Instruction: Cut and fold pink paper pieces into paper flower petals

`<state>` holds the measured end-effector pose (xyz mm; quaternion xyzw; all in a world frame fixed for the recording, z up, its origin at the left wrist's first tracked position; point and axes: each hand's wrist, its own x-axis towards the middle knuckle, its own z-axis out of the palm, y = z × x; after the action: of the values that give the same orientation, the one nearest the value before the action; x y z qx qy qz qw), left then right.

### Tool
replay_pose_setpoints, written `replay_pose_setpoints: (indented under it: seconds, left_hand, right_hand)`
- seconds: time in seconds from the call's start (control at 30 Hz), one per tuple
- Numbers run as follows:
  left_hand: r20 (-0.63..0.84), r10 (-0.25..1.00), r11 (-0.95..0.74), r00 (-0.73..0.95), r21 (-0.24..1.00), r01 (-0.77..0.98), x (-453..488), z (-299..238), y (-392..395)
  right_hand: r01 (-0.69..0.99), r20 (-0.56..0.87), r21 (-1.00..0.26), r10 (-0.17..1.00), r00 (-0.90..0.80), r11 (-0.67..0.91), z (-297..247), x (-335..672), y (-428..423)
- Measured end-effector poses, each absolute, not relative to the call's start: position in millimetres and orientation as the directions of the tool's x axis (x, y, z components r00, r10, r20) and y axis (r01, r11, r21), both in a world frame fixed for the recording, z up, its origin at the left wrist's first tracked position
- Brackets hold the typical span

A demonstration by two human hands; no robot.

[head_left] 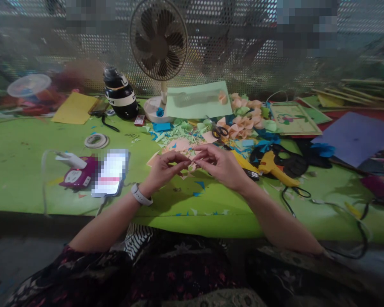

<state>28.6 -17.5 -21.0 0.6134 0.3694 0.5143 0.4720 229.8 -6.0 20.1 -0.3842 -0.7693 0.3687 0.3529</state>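
My left hand [166,167], with a pale watch band on its wrist, is pinched at the fingertips. My right hand [220,164] meets it there, thumb and fingers also pinched. Whatever they hold between them is too small to make out against the peach paper scraps [179,143] behind. Just beyond lie black-handled scissors [220,131] and a heap of folded peach paper petals [243,123]. Close to my right hand are a yellow box cutter [243,162] and a yellow glue gun [275,168].
A fan [160,42] stands at the back beside a black bottle [121,100] and a light green sheet [200,106]. Left of my hands are a phone [111,172], a purple device [80,175] and tape rolls [96,140]. Cables [333,204] trail at the right.
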Motion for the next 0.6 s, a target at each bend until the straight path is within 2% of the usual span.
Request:
replay_pose_setpoints:
  seconds: [0.23, 0.33, 0.6]
  left_hand:
    - [0.300, 0.940, -0.286, 0.163, 0.953, -0.103, 27.8, -26.8, -16.6]
    - [0.333, 0.934, -0.321, 0.130, 0.941, -0.108, 28.6, -27.1, -17.3]
    - [0.402, 0.906, -0.392, 0.137, 0.915, -0.091, 28.3, -26.1, -17.0]
  right_hand:
    - [0.295, 0.267, -0.864, 0.868, -0.419, 0.408, 20.5, 230.6, -5.2]
    - [0.329, 0.277, -0.845, 0.871, -0.405, 0.422, 21.6, 231.7, -3.9]
    - [0.413, 0.205, -0.772, 0.804, -0.558, 0.483, 30.2, 232.4, -5.6]
